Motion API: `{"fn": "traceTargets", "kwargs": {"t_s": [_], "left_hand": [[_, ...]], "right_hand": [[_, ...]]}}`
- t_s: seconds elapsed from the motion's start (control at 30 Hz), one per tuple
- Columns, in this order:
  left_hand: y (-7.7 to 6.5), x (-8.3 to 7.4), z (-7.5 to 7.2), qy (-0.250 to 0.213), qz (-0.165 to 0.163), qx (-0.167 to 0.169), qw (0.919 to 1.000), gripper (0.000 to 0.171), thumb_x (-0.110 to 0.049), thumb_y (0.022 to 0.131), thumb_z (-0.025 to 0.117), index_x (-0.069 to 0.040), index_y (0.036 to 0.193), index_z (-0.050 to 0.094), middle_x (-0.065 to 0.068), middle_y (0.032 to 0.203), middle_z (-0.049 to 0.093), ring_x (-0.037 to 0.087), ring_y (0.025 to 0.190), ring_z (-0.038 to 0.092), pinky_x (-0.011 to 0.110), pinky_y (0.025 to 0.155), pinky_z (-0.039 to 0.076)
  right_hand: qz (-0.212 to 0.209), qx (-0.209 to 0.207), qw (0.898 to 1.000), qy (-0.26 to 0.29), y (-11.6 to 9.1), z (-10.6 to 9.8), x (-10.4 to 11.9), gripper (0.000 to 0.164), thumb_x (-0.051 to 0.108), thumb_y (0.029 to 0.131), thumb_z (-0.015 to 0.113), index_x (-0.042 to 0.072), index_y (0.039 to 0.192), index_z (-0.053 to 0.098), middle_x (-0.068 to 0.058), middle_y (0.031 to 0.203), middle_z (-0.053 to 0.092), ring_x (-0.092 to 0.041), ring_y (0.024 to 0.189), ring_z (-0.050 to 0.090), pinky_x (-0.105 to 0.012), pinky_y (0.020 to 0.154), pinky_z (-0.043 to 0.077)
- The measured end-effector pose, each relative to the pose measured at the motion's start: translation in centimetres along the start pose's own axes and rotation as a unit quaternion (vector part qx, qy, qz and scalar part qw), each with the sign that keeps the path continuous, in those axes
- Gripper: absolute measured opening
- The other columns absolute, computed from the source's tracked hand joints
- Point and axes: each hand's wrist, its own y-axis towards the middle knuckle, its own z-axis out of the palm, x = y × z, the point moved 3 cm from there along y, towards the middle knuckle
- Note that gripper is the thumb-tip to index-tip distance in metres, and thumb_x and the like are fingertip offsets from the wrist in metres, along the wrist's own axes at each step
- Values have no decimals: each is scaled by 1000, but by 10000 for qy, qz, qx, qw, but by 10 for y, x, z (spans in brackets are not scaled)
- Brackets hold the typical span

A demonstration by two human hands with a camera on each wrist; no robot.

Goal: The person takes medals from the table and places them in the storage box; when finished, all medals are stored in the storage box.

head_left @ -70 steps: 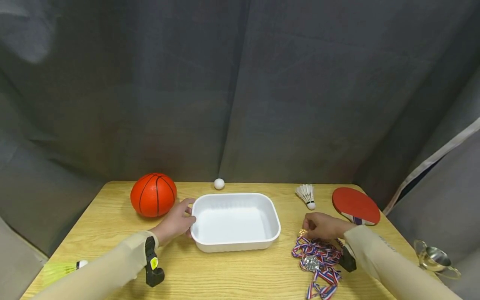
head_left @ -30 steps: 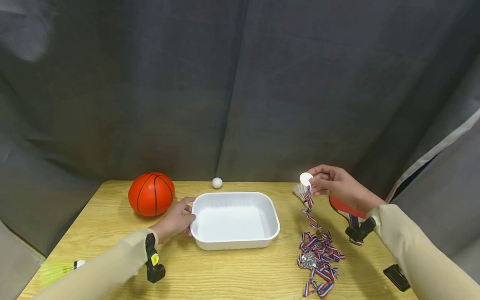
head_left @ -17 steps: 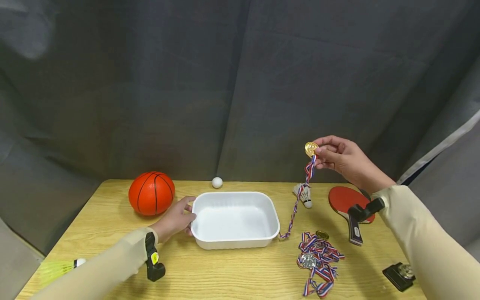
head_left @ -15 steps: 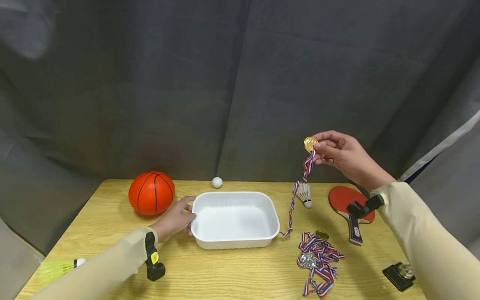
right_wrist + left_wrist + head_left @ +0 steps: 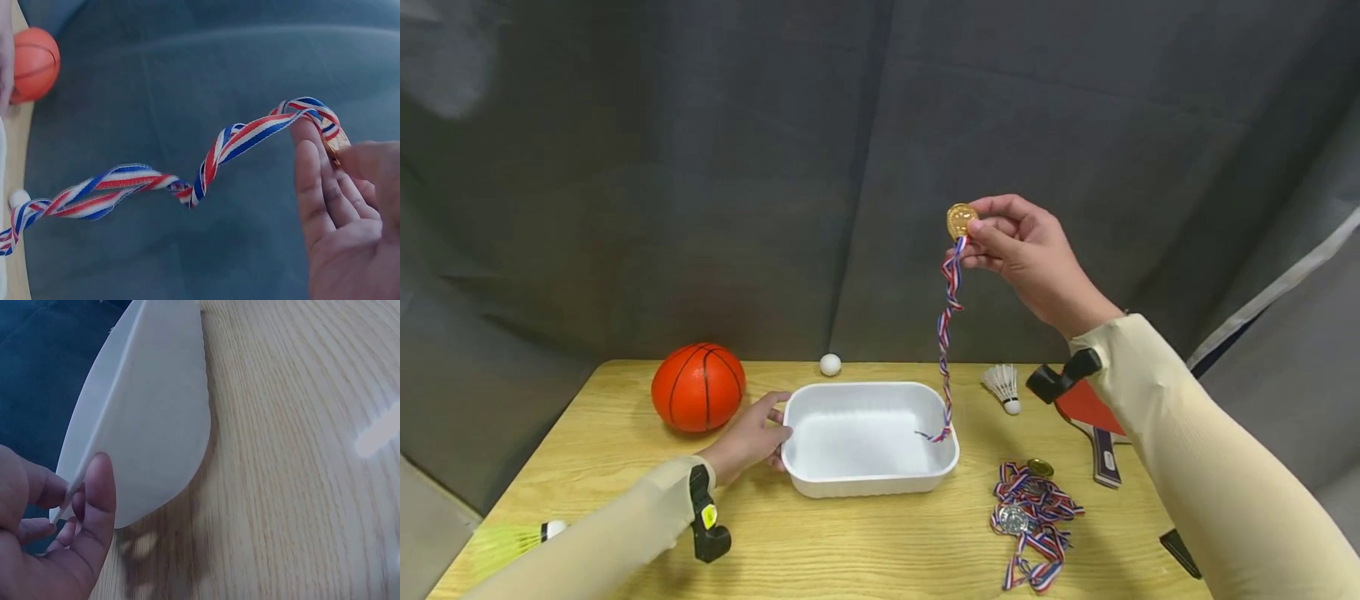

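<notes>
High over the table my right hand pinches a gold medal between thumb and fingers. Its twisted red, white and blue ribbon hangs down, and the lower end overlaps the right part of a white plastic tray in the head view. At the tray's left end, my left hand grips the rim; in the left wrist view the thumb and fingers lie on either side of the tray wall. A tangle of other ribboned medals, gold and silver, lies right of the tray.
An orange basketball sits left of the tray, a white ball behind it. Right stand a white shuttlecock and a red table tennis paddle, partly behind the forearm. A yellow shuttlecock lies front left. A dark curtain hangs behind.
My right hand has picked the gold medal from the pile, lifted it high and carried it left, bringing the ribbon's end over the tray. The left hand has stayed on the rim.
</notes>
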Motion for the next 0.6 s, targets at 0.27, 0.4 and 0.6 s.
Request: {"fn": "traceTargets", "kwargs": {"t_s": [0.27,0.4,0.6], "left_hand": [[-1,1,-1,-80,6,1,10000,61,1,103,55,-2,160,33,25,129,48,26,75,64,32,60,65],[-3,1,-1,-174,11,37,9998,62,1,103,54,-2,160,32,26,130,48,27,78,65,32,61,66],[-4,0,3,-222,88,132,9996,62,1,102,53,-2,161,31,28,132,48,29,83,67,32,62,66]], "right_hand": [[222,314,9988,-294,17,65,-39,18,-1,103,58,1,121,57,0,90,75,-11,75,75,-23,74,67],[697,527,9939,-668,16,88,-77,23,-1,104,58,-6,126,55,0,90,73,-12,74,73,-24,74,68],[1508,804,9789,-1119,1,106,-141,26,-2,102,60,-9,127,55,-8,92,71,-15,75,73,-28,76,69]]}}
